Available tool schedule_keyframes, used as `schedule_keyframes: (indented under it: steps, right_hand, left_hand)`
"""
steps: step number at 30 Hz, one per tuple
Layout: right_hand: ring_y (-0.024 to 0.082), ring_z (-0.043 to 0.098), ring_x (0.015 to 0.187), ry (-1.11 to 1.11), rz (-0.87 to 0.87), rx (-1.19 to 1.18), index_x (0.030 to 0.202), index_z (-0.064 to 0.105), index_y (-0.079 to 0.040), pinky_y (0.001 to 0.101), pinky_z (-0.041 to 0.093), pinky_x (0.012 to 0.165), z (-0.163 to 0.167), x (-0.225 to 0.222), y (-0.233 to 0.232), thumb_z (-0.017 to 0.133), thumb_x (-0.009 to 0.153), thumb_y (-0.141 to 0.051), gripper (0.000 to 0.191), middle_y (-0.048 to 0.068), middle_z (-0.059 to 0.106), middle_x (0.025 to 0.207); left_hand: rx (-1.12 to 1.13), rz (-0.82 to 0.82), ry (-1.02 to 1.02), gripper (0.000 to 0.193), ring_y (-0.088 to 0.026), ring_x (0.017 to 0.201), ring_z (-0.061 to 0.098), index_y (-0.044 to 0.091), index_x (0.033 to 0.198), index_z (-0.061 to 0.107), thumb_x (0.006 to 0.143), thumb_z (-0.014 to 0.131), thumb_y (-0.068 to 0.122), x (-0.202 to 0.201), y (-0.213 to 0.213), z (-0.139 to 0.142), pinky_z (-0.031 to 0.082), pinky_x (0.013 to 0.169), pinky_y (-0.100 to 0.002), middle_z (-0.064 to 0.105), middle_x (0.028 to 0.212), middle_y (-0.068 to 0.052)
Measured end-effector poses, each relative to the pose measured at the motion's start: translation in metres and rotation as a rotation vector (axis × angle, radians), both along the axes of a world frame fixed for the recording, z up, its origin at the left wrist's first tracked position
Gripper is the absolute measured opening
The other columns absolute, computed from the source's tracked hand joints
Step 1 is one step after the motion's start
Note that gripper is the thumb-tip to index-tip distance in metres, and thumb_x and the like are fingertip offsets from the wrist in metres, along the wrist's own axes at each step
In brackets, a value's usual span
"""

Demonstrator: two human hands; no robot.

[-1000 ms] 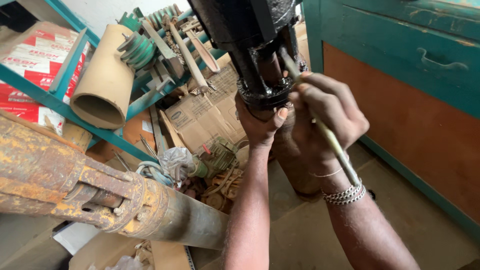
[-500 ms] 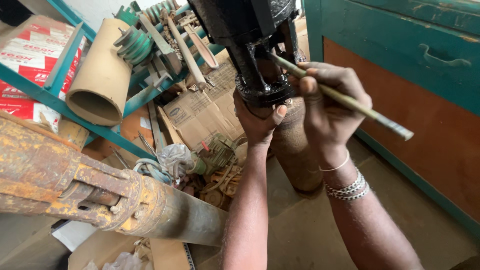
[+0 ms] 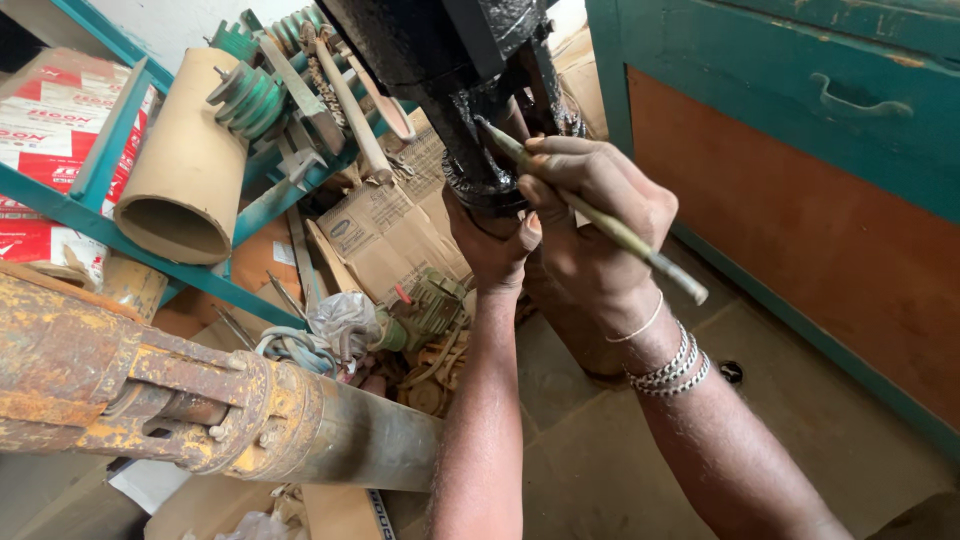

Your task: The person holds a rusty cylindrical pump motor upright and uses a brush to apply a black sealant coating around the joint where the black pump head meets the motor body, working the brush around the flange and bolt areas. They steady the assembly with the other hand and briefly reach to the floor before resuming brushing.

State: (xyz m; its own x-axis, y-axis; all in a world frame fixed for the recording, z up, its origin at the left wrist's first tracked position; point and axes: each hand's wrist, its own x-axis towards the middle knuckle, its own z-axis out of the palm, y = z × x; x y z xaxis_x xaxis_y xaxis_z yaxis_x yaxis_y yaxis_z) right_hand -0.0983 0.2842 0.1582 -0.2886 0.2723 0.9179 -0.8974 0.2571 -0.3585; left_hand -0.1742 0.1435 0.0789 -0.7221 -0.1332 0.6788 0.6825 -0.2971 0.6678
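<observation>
A black machine part (image 3: 455, 70) with a round lower end hangs at the top middle of the head view. My left hand (image 3: 492, 250) grips that lower end from underneath. My right hand (image 3: 590, 205) holds a thin greenish brush handle (image 3: 610, 228) like a pen, with its tip pressed against the black part just above my left hand. The far end of the handle sticks out to the lower right. Several bangles circle my right wrist.
A rusty yellow pipe with a flange (image 3: 180, 400) lies across the lower left. A teal shelf frame (image 3: 120, 240) carries a cardboard tube (image 3: 185, 170), green pulleys (image 3: 250, 95) and metal tools. Cardboard boxes and scrap cover the floor. A teal and orange cabinet (image 3: 800, 150) stands at right.
My right hand has turned the brush handle from steep to flatter, then angled it down again, working its tip around the black part. My left hand has stayed gripping the bottom.
</observation>
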Motion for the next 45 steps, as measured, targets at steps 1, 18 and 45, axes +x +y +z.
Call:
schedule_keyframes:
  steps: [1, 18, 45]
  right_hand:
    - [0.022, 0.078, 0.098, 0.009, -0.044, -0.027, 0.101, 0.068, 0.002, 0.0293, 0.065, 0.083, 0.001, 0.001, 0.000, 0.078, 0.099, 0.003, 0.010, 0.015, 0.075, 0.113]
    - [0.022, 0.077, 0.104, 0.078, -0.012, 0.071, 0.096, 0.068, 0.000, 0.0324, 0.066, 0.089, 0.023, 0.004, 0.020, 0.067, 0.096, 0.012, 0.012, 0.012, 0.075, 0.106]
    - [0.012, 0.075, 0.097, -0.057, 0.485, -0.435, 0.108, 0.065, 0.003, 0.0284, 0.065, 0.090, -0.004, -0.007, 0.020, 0.073, 0.103, -0.001, 0.010, 0.012, 0.073, 0.113]
  left_hand:
    - [-0.030, 0.040, -0.010, 0.111, -0.021, 0.122, 0.058, -0.001, 0.153, 0.030, 0.071, 0.095, 0.035, 0.000, 0.000, -0.001, 0.053, 0.107, -0.037, 0.053, 0.134, -0.012]
    - [-0.135, 0.159, -0.009, 0.112, -0.021, 0.125, 0.055, -0.001, 0.156, 0.034, 0.072, 0.094, 0.044, -0.002, -0.003, -0.004, 0.050, 0.109, -0.036, 0.050, 0.136, -0.011]
    - [-0.097, 0.130, -0.047, 0.122, -0.023, 0.127, 0.055, 0.001, 0.155, 0.032, 0.065, 0.098, 0.049, -0.004, 0.000, -0.005, 0.050, 0.109, -0.040, 0.051, 0.139, -0.010]
